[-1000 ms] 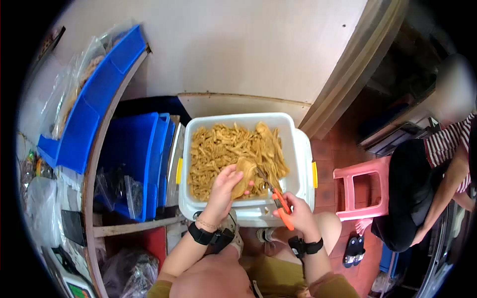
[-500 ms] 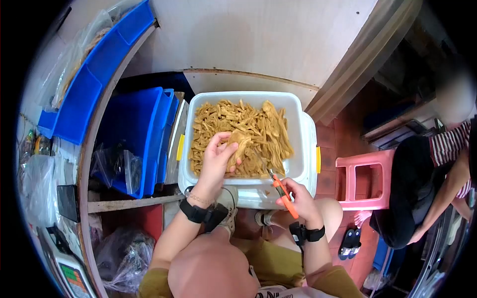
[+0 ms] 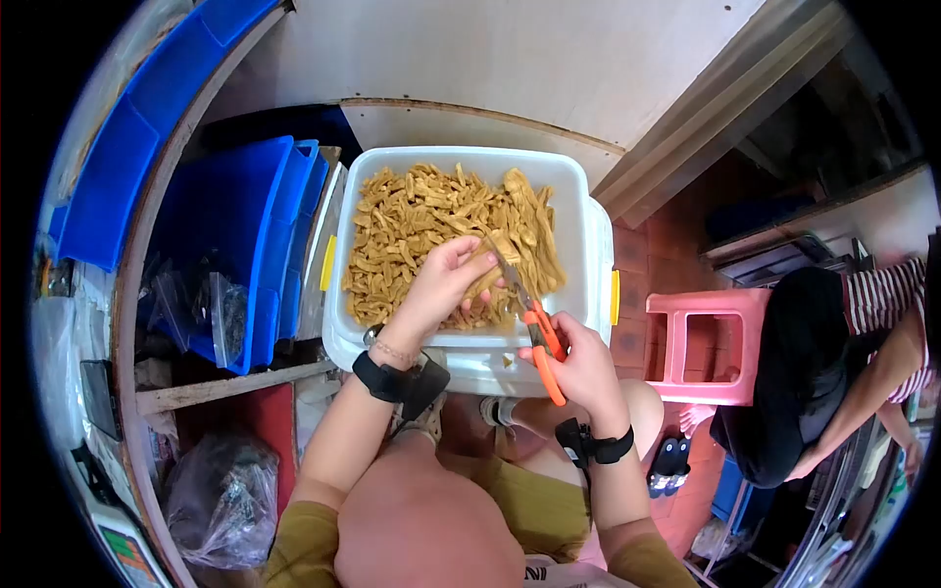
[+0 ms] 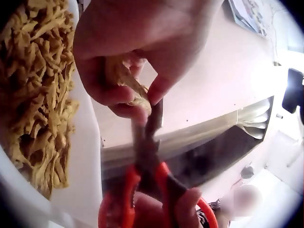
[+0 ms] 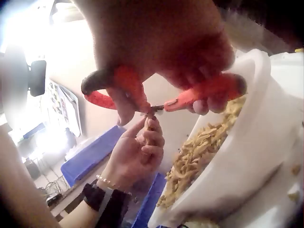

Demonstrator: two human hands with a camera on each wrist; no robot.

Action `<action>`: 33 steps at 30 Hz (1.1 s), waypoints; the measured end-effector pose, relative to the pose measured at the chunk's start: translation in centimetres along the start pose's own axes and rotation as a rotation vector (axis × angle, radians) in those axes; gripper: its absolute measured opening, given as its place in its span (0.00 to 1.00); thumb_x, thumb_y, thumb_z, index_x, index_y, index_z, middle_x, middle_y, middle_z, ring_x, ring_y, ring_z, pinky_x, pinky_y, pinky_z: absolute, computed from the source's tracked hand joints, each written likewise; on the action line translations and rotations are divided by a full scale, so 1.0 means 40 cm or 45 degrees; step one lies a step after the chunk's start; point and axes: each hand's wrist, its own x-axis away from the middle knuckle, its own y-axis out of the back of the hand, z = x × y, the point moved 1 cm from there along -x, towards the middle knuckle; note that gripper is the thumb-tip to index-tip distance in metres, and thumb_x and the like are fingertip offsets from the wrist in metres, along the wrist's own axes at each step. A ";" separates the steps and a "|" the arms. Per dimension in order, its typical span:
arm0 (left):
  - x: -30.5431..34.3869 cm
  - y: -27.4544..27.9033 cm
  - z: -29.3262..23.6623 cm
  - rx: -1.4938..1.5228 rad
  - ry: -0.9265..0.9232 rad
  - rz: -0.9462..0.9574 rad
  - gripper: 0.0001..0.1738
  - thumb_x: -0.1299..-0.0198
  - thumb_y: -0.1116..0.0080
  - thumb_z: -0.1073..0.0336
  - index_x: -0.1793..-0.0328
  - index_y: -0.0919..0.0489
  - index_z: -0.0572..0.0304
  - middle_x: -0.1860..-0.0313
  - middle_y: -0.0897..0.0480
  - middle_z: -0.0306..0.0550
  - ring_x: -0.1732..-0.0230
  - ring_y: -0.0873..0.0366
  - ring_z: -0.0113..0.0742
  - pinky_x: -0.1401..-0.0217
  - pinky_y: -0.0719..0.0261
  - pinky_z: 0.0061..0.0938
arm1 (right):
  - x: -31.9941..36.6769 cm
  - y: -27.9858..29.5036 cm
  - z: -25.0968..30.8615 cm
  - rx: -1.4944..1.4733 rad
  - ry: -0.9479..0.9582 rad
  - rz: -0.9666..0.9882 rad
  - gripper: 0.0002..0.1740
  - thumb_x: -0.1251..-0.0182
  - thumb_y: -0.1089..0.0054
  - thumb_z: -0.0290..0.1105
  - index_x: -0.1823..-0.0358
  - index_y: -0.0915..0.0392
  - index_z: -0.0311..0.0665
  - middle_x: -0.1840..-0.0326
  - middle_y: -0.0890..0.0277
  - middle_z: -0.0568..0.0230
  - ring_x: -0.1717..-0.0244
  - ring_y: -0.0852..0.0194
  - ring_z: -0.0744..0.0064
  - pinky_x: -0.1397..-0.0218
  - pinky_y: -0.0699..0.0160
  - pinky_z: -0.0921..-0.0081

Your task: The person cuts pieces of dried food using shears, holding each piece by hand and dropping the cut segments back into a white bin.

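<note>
The left hand (image 3: 441, 284) pinches a tan, limp piece (image 4: 128, 83) between thumb and fingers, over a white tub (image 3: 570, 294) of tan strips (image 3: 402, 230). Fingers and thumb of the right hand (image 3: 586, 367) are curled round the handles of orange-handled scissors (image 3: 541, 338). In the left wrist view the scissor blades (image 4: 149, 137) meet the piece close to the left fingertips. The right wrist view shows the handles (image 5: 199, 92) spread apart, with the left hand (image 5: 137, 152) beyond them. Longer uncut-looking pieces (image 3: 534, 230) lie at the tub's right side.
Blue bins (image 3: 221, 235) stand on a shelf at the left, above a plastic bag (image 3: 221, 500). A pink stool (image 3: 662, 343) is on the right, beside a seated person in a striped top (image 3: 887, 304). Black slippers (image 3: 668, 465) lie on the tiled floor.
The scissors have moved up to the piece at the left hand, after standing lower and apart from it half a second ago. The head view has shifted, so the tub appears higher.
</note>
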 end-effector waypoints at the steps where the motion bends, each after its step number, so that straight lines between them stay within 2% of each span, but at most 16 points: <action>1: -0.007 0.010 -0.001 0.003 0.006 -0.001 0.08 0.34 0.49 0.62 0.55 0.26 0.57 0.70 0.20 0.37 0.79 0.28 0.18 0.83 0.37 0.10 | -0.005 -0.004 -0.010 -0.024 -0.013 0.052 0.29 0.55 0.28 0.53 0.70 0.29 0.34 0.83 0.33 0.59 0.81 0.36 0.65 0.74 0.33 0.70; 3: -0.015 0.029 0.000 -0.096 0.064 0.086 0.09 0.34 0.49 0.62 0.55 0.25 0.58 0.72 0.20 0.36 0.79 0.29 0.16 0.83 0.38 0.09 | -0.006 -0.018 -0.028 -0.053 -0.034 0.107 0.29 0.55 0.28 0.53 0.70 0.29 0.34 0.84 0.33 0.59 0.81 0.35 0.64 0.74 0.33 0.70; 6: -0.008 0.012 -0.003 -0.034 0.105 0.062 0.09 0.35 0.46 0.63 0.55 0.24 0.59 0.75 0.21 0.36 0.81 0.31 0.14 0.84 0.39 0.09 | 0.011 -0.048 -0.040 -0.124 -0.036 0.078 0.28 0.53 0.28 0.50 0.72 0.30 0.33 0.84 0.33 0.60 0.81 0.35 0.68 0.73 0.32 0.72; 8: -0.006 0.006 0.002 0.013 0.123 0.050 0.09 0.36 0.46 0.63 0.56 0.24 0.59 0.75 0.21 0.36 0.82 0.32 0.14 0.84 0.39 0.09 | 0.021 -0.064 -0.040 -0.360 0.016 0.002 0.24 0.53 0.26 0.43 0.75 0.32 0.33 0.85 0.32 0.63 0.82 0.37 0.77 0.75 0.32 0.76; 9: -0.009 0.006 0.003 0.006 0.102 0.001 0.09 0.36 0.45 0.63 0.56 0.23 0.59 0.76 0.21 0.35 0.83 0.32 0.14 0.84 0.39 0.09 | 0.027 -0.080 -0.051 -0.364 0.011 -0.001 0.24 0.53 0.26 0.43 0.75 0.32 0.33 0.85 0.32 0.63 0.82 0.37 0.77 0.75 0.32 0.76; 11: -0.014 0.007 0.002 0.003 0.081 -0.044 0.08 0.36 0.44 0.63 0.56 0.23 0.59 0.76 0.22 0.35 0.83 0.33 0.14 0.84 0.40 0.09 | 0.036 -0.111 -0.079 -0.706 -0.020 -0.049 0.22 0.54 0.25 0.37 0.76 0.33 0.35 0.86 0.33 0.66 0.83 0.40 0.84 0.77 0.34 0.80; 14: -0.018 0.022 0.003 -0.018 0.101 -0.059 0.08 0.37 0.44 0.64 0.56 0.23 0.59 0.77 0.22 0.34 0.83 0.33 0.14 0.84 0.40 0.09 | 0.038 -0.109 -0.072 -0.515 0.058 -0.075 0.20 0.53 0.25 0.35 0.77 0.33 0.36 0.87 0.33 0.66 0.85 0.41 0.87 0.80 0.36 0.82; 17: -0.016 0.040 0.010 -0.054 0.133 -0.017 0.09 0.37 0.43 0.63 0.57 0.22 0.59 0.77 0.22 0.34 0.83 0.33 0.14 0.83 0.40 0.09 | 0.039 -0.085 -0.074 -0.350 -0.048 0.073 0.20 0.51 0.27 0.37 0.74 0.32 0.35 0.84 0.30 0.64 0.81 0.36 0.85 0.76 0.33 0.82; 19: -0.005 0.026 0.000 -0.249 0.261 0.298 0.09 0.38 0.42 0.62 0.58 0.21 0.59 0.76 0.22 0.34 0.82 0.33 0.14 0.82 0.39 0.09 | 0.033 -0.076 -0.048 -0.300 -0.036 0.117 0.20 0.49 0.28 0.39 0.72 0.32 0.35 0.82 0.30 0.63 0.79 0.36 0.85 0.74 0.33 0.82; 20: -0.008 0.018 0.023 -0.292 0.157 0.375 0.10 0.39 0.41 0.60 0.59 0.21 0.59 0.76 0.21 0.34 0.82 0.32 0.14 0.81 0.39 0.09 | 0.033 -0.076 -0.041 -0.250 -0.021 0.151 0.21 0.48 0.29 0.40 0.71 0.32 0.35 0.80 0.29 0.63 0.77 0.35 0.84 0.72 0.32 0.82; 24: -0.026 0.003 0.018 -0.415 0.186 0.401 0.10 0.39 0.41 0.60 0.59 0.21 0.58 0.76 0.21 0.34 0.83 0.33 0.13 0.83 0.40 0.09 | 0.035 -0.103 -0.053 -0.492 -0.187 0.222 0.21 0.45 0.31 0.43 0.67 0.32 0.35 0.78 0.30 0.65 0.75 0.36 0.83 0.70 0.33 0.81; 26: -0.030 0.005 0.012 -0.366 0.232 0.370 0.10 0.39 0.41 0.60 0.59 0.21 0.58 0.76 0.21 0.34 0.83 0.33 0.13 0.83 0.40 0.09 | 0.037 -0.109 -0.051 -0.758 -0.312 0.179 0.19 0.44 0.32 0.40 0.72 0.33 0.36 0.80 0.34 0.70 0.76 0.40 0.83 0.73 0.36 0.81; 30: -0.040 0.029 0.017 -0.212 0.312 0.361 0.10 0.38 0.42 0.60 0.60 0.22 0.58 0.77 0.21 0.34 0.83 0.32 0.14 0.84 0.39 0.10 | 0.028 -0.118 -0.090 -0.742 -0.299 0.152 0.20 0.44 0.31 0.39 0.76 0.34 0.37 0.82 0.39 0.75 0.78 0.45 0.84 0.75 0.40 0.82; 33: -0.040 0.044 0.028 -0.247 0.317 0.329 0.10 0.37 0.44 0.59 0.61 0.23 0.58 0.76 0.21 0.34 0.82 0.30 0.15 0.84 0.37 0.10 | 0.022 -0.107 -0.080 -0.613 -0.263 0.120 0.22 0.45 0.30 0.38 0.80 0.36 0.38 0.84 0.43 0.77 0.79 0.48 0.85 0.77 0.44 0.82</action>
